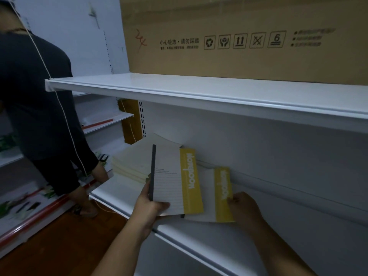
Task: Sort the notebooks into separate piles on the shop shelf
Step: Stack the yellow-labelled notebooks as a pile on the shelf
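My left hand (148, 206) grips a white notebook with a yellow band and dark spine (173, 180), held tilted above the white shelf (199, 236). Under it lies a second notebook of the same design (217, 196), flat on the shelf. My right hand (243, 206) holds that lower notebook by its yellow right edge. To the left, at the shelf's back, sits a pile of several cream notebooks (133, 162), with one leaning against the back panel.
A large cardboard box (239, 36) stands on the upper shelf (179, 90). A person in dark clothes (35, 100) bends over the neighbouring shelves at the left. A brown wooden floor (59, 246) lies below.
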The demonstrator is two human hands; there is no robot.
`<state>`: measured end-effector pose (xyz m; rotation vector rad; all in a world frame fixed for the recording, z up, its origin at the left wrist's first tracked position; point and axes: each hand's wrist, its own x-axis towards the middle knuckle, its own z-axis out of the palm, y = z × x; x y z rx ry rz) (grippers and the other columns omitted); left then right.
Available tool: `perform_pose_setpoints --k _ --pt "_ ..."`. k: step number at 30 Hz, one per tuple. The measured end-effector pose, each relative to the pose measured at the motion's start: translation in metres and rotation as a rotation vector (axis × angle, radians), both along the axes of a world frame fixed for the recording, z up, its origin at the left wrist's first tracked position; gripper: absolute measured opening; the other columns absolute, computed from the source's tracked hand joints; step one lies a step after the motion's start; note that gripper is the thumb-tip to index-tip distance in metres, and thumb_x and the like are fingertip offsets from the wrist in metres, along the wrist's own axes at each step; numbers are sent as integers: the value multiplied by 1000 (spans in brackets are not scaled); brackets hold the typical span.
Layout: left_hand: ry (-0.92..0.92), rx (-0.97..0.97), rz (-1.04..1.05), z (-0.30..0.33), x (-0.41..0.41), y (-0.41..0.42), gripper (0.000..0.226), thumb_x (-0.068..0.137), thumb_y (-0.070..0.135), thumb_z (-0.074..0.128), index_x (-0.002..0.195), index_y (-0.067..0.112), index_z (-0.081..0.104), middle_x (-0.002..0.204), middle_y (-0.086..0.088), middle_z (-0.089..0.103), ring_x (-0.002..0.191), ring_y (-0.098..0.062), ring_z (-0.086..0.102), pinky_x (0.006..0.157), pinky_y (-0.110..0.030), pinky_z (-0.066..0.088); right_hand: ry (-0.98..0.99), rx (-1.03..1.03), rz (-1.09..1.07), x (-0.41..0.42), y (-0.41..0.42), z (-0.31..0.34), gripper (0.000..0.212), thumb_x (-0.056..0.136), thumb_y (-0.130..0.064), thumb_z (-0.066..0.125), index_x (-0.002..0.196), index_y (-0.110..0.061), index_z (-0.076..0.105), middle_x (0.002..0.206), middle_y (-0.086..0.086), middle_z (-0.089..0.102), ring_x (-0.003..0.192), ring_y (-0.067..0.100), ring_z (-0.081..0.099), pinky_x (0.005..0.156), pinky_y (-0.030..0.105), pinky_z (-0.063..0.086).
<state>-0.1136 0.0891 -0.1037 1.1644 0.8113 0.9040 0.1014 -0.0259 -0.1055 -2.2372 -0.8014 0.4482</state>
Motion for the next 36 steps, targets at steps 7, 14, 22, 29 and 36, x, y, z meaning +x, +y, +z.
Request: perform_pose_setpoints --k 7,14,22,29,36 --pt "3 -25 40 -1 5 -5 75 75 -24 58 124 31 42 105 0 64 96 -19 62 66 -34 57 313 547 -222 38 -35 2 22 89 -4 54 72 -16 60 81 13 62 66 23 54 60 28 39" --pt "-68 -109 -72 5 19 -24 48 86 3 64 123 30 50 109 -6 67 100 -30 66 73 -47 59 284 538 -73 0 -7 5 23 86 -2 60 71 -20 60 72 3 63 68 18 57 61 28 44" --pt "40 -48 -30 3 7 -21 60 82 -15 60 127 23 45 109 -2 65 100 -17 61 88 -38 52 -24 331 37 -34 19 1 28 91 -29 57 65 -22 50 69 -2 56 78 21 59 63 25 33" --pt "64 35 64 6 -11 -14 57 84 -16 56 123 24 45 103 6 64 95 -8 60 82 -26 48 -195 -69 72 -33 25 -12 57 87 -57 49 126 -16 42 120 8 56 110 27 57 84 33 44" --pt "78 33 49 4 -14 -13 56 83 -15 57 122 24 45 103 5 64 95 -9 60 78 -23 49 -6 -83 -30 -12 15 -10 47 78 -32 67 116 -9 52 112 10 63 104 27 61 81 31 47"
